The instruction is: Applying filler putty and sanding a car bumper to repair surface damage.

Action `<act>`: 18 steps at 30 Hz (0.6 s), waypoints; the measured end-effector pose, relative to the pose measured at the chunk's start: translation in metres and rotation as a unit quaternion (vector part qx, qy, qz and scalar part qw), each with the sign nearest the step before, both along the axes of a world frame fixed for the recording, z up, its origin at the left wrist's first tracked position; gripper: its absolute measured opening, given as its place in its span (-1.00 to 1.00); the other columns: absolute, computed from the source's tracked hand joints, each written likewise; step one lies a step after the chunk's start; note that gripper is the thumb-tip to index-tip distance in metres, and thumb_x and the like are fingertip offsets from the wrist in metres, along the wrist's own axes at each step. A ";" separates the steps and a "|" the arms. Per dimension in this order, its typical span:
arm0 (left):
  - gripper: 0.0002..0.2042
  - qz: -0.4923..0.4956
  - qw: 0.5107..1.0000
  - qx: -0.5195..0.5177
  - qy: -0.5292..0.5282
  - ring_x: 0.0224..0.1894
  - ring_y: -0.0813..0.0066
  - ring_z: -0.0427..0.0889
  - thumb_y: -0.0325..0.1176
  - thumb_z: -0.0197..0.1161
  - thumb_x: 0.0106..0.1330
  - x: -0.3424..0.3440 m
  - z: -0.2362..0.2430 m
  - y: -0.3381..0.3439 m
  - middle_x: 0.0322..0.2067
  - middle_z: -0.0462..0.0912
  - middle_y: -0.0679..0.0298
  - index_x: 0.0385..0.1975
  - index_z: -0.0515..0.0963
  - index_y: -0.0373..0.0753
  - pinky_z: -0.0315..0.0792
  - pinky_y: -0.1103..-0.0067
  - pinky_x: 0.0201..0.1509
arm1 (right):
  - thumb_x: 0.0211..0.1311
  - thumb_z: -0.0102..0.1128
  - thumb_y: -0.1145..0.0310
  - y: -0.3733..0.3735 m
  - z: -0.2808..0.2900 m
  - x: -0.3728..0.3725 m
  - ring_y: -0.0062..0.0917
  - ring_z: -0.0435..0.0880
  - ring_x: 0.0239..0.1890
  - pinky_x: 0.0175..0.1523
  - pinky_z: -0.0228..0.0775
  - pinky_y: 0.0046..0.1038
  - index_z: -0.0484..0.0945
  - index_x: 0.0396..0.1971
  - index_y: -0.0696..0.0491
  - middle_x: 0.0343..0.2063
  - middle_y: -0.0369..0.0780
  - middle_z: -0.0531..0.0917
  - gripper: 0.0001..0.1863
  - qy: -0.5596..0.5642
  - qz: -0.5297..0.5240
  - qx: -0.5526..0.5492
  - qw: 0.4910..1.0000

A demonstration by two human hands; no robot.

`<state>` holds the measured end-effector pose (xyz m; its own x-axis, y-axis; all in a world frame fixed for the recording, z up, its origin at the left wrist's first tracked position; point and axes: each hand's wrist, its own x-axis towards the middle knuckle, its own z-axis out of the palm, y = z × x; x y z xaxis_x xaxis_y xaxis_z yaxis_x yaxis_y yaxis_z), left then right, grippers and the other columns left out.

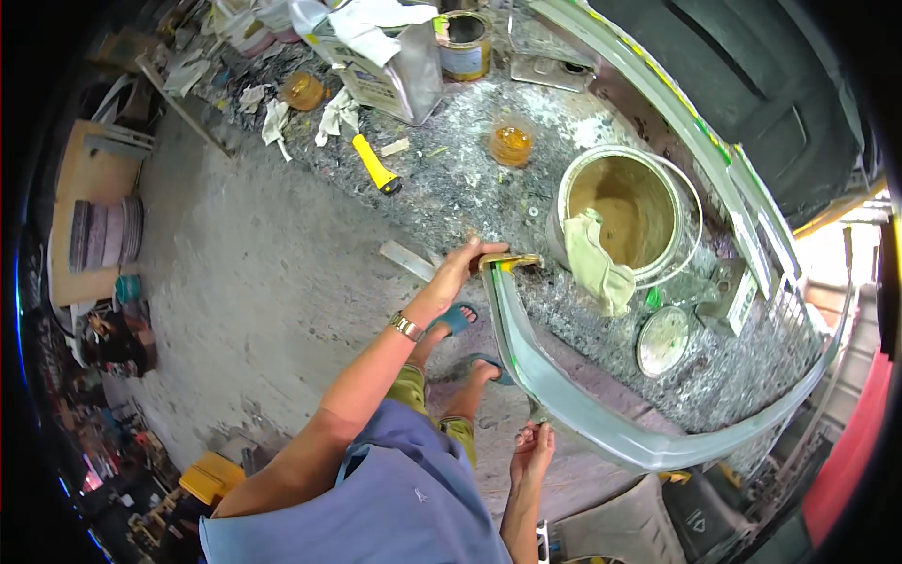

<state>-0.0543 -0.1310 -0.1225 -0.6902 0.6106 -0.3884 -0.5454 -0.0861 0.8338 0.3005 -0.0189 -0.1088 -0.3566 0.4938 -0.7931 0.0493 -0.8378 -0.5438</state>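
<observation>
A long curved grey bumper-like car panel (601, 418) sweeps from the middle of the view to the far right, along the near edge of the workbench. My left hand (460, 271) grips its upper left end, the fingers closed over it beside a tan and yellow edge (512, 261). Below the panel's lower left edge is my right hand (533, 453), its fingers curled in a pinch. A small greyish piece (536, 411) shows just above those fingertips. What they hold is too small to make out.
The stained workbench (451, 174) bears a large bucket (625, 211) with a pale cloth (598, 268) over its rim, a round lid (662, 341), a yellow-handled tool (374, 165), an amber-filled cup (511, 141) and a metal can (395, 75). Another long panel (676, 103) lies behind. Concrete floor (254, 263) lies left.
</observation>
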 end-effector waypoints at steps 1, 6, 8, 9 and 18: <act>-0.36 0.007 1.000 0.004 0.000 0.15 0.39 0.42 0.10 -0.38 0.48 -0.001 -0.001 0.000 0.07 0.52 0.12 0.13 0.42 -0.36 0.14 0.40 0.33 | 0.31 0.14 0.25 0.001 0.002 0.000 -0.61 0.57 -0.45 -0.37 0.45 -0.59 0.47 -0.30 0.02 -0.37 -0.21 0.65 -0.84 0.000 0.007 0.004 1.000; -0.38 -0.006 1.000 -0.014 0.019 0.10 0.41 0.46 0.11 -0.29 0.46 -0.003 -0.007 -0.003 0.00 0.57 0.14 0.12 0.45 -0.33 0.19 0.45 0.28 | 0.33 0.09 0.10 0.004 0.012 -0.010 -0.56 0.62 -0.19 -0.12 0.50 -0.47 0.50 -0.14 0.01 -0.20 -0.28 0.65 -0.69 0.031 -0.032 -0.053 0.998; -0.38 -0.008 1.000 -0.013 0.022 0.10 0.42 0.46 0.12 -0.28 0.46 -0.002 -0.011 -0.001 0.00 0.57 0.14 0.12 0.46 -0.32 0.21 0.46 0.27 | 0.32 0.09 0.08 0.003 0.010 -0.006 -0.55 0.63 -0.16 -0.10 0.50 -0.47 0.50 -0.10 0.01 -0.19 -0.28 0.65 -0.67 0.047 -0.018 -0.050 0.997; -0.38 -0.005 0.999 -0.011 0.031 0.10 0.42 0.46 0.12 -0.29 0.46 -0.001 -0.015 -0.001 0.00 0.57 0.15 0.12 0.46 -0.31 0.21 0.47 0.27 | 0.31 0.09 0.06 0.004 0.009 -0.003 -0.54 0.63 -0.14 -0.09 0.51 -0.46 0.49 -0.07 0.01 -0.18 -0.29 0.65 -0.64 0.064 -0.009 -0.051 0.997; -0.41 0.046 0.996 -0.049 0.052 0.17 0.39 0.40 0.08 -0.37 0.49 0.013 -0.009 0.012 0.05 0.53 0.19 0.08 0.47 -0.26 0.13 0.48 0.32 | 0.30 0.10 0.04 0.005 0.034 -0.008 -0.55 0.62 -0.14 -0.07 0.49 -0.42 0.48 -0.05 0.00 -0.16 -0.29 0.63 -0.62 0.053 0.016 -0.036 0.998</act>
<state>-0.0415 -0.1193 -0.1312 -0.7815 0.5046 -0.3668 -0.4492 -0.0470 0.8922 0.2923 -0.0138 -0.0748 -0.4551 0.4237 -0.7832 0.0209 -0.8742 -0.4851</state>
